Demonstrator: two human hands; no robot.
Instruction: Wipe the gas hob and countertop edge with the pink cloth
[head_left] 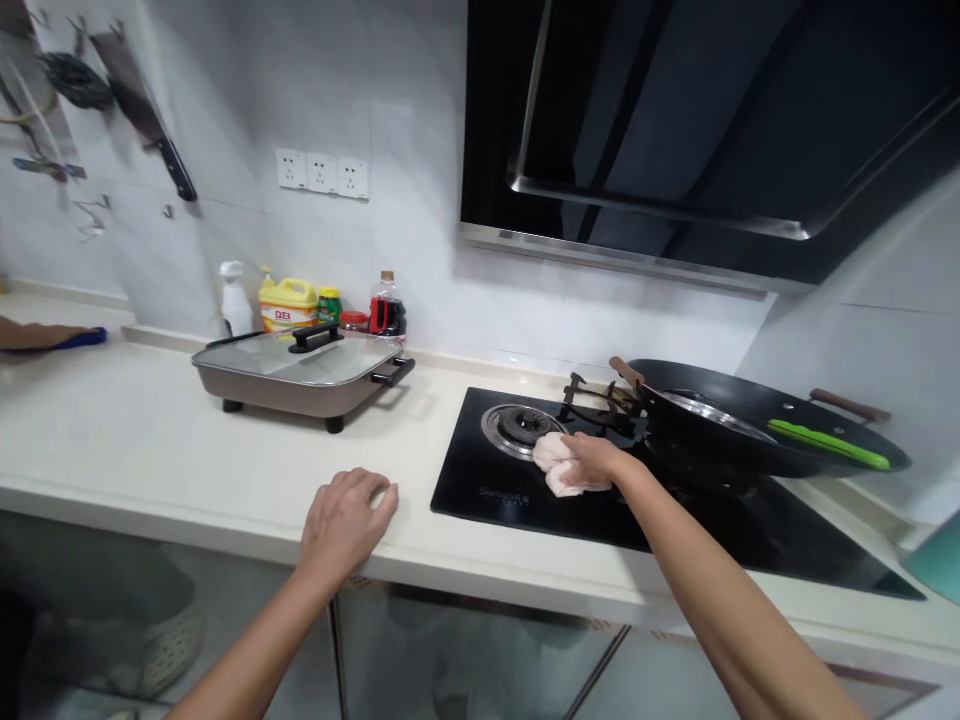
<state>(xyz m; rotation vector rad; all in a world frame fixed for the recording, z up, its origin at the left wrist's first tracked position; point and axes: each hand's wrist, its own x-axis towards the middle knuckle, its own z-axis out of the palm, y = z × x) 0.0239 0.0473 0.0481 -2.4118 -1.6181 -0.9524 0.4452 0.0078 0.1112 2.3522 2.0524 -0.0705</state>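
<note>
The right hand (596,459) grasps a bunched cloth (553,455) on the stove (466,468), around four o'clock from the left burner (523,424). The cloth looks light, soft and hard to damage, best gripped by its thick folds; whether it is damp I cannot tell. The left hand (346,512) rests on the table (150,430), loosely curled, holding nothing. The cloth's underside is hidden; a green thing (939,560) between three and four o'clock is cut off.
</note>
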